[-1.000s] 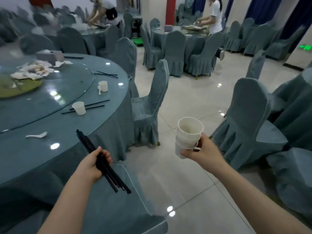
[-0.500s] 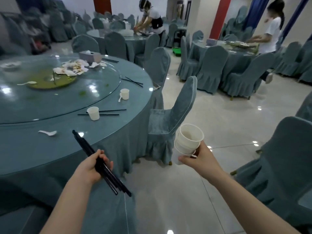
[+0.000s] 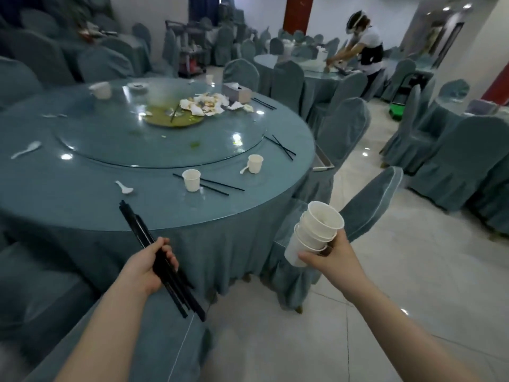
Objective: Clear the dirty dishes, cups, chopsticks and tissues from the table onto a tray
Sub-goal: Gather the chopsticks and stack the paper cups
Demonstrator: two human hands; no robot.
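Swinging back toward the round worktop, the view now takes in nearly all of it, where half a second ago a good part lay off to the left; both hands hold the same loads as before.

Left hand: its fingers are curled tight round a bundle of black chopsticks, whose long axis runs from low near the body up and away toward the worktop's near edge. Right hand: its fingers are wrapped round the lowest of a stack of white cups, tilted with the mouths facing up and to the right, held off the worktop's right side over a covered chair.

Taking the single cup near the front rim as the landmark: a loose pair of chopsticks lies touching or just behind it, long axis running right and slightly nearer. A white spoon sits left of it. A second cup with a spoon leaning at it stands to the right and further in. Beyond that, a crossed pair. Soiled tissues heap well behind, by a greenish plate. A metal tray pokes out past the far right rim.

I'd judge the landmark cup lies ahead and between the hands, somewhat nearer the left, though the right carries the cups.
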